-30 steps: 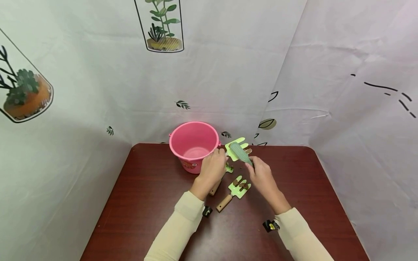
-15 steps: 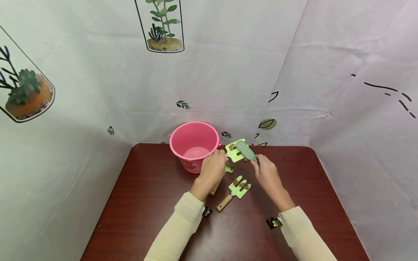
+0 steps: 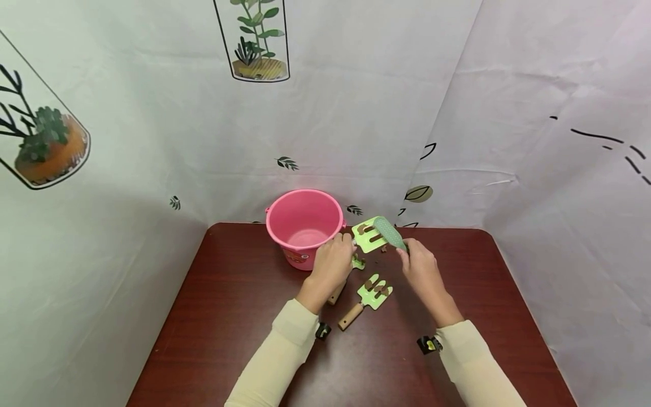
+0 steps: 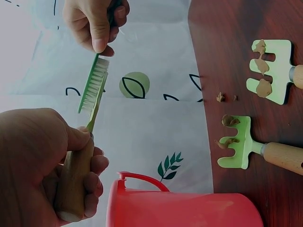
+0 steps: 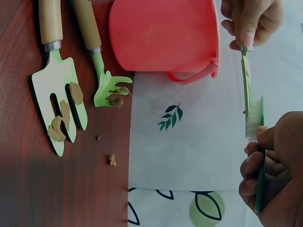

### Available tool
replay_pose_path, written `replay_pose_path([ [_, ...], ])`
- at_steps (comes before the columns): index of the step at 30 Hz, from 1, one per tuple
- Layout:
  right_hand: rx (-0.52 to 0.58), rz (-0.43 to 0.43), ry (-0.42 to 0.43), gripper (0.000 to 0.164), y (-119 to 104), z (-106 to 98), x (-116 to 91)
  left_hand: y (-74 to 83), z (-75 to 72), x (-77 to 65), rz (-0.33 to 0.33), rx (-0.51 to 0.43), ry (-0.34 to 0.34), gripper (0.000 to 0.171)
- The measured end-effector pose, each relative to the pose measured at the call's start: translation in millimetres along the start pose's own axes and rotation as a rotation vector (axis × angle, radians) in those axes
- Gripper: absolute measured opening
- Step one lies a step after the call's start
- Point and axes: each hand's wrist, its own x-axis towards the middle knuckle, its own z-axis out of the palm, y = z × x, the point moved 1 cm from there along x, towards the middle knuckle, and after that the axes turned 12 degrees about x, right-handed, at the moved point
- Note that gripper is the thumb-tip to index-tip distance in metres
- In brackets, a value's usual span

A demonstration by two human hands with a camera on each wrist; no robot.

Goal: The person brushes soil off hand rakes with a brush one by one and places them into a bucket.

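My left hand (image 3: 333, 260) grips the wooden handle (image 4: 75, 182) of a light green garden hand fork (image 3: 365, 242), raised above the table beside the bucket. Brown mud clings between its prongs. A green brush (image 3: 389, 233) with white bristles (image 5: 254, 116) is in my right hand (image 3: 421, 268), fingers and thumb round its handle. The bristles lie against the fork's blade near the prong ends. Below, a second hand fork (image 3: 375, 293) with mud on its prongs lies on the table. A small rake (image 4: 242, 144), also muddy, lies between it and the bucket, partly hidden by my left arm.
A pink bucket (image 3: 305, 210) stands at the back of the dark red-brown table (image 3: 229, 316), close to my left hand. Small mud crumbs (image 5: 111, 160) lie on the tabletop near the back edge. A white printed cloth (image 3: 356, 113) hangs behind and around the table.
My right hand has drawn the brush rightward along the raised fork toward its prong ends, uncovering mud on the blade. The left hand and its fork stay nearly in place.
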Motion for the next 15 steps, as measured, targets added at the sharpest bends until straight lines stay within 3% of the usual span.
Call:
replay_pose_path([
  [15, 0.011, 0.018, 0.044, 0.022, 10, -11, 4, -2.6, 0.3, -2.2, -0.004, 0.009, 0.011, 0.022],
])
